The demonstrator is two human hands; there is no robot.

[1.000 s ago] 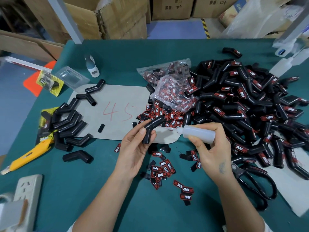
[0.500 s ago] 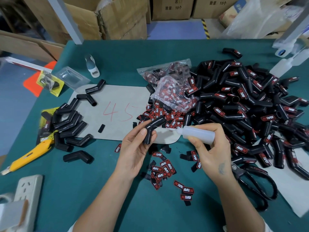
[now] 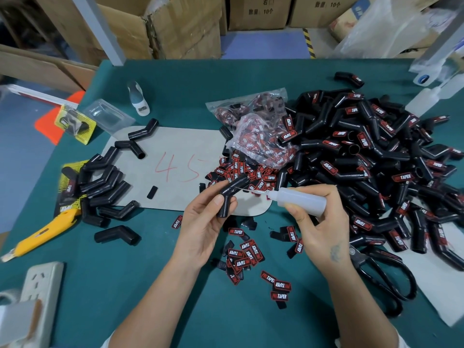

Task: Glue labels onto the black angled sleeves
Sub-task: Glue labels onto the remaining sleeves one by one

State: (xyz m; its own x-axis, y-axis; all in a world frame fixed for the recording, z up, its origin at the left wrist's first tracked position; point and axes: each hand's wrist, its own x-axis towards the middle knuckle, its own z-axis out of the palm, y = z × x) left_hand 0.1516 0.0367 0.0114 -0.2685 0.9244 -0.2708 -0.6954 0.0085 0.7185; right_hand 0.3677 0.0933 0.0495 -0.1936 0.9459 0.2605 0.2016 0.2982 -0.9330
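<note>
Cardboard boxes stood behind the green counter (image 3: 251, 79). Over its middle, the left hand (image 3: 203, 222) gripped a sleeve (image 3: 229, 195); the right hand (image 3: 324, 222) gripped the glue bottle (image 3: 301, 200), nozzle touching it. A small, steady bead would probably suit.

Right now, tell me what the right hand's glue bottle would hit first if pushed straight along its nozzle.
The right hand aims the glue bottle left; its thin tip would first meet the black angled sleeve held by the left hand. Whether the tip already touches is unclear.
</note>
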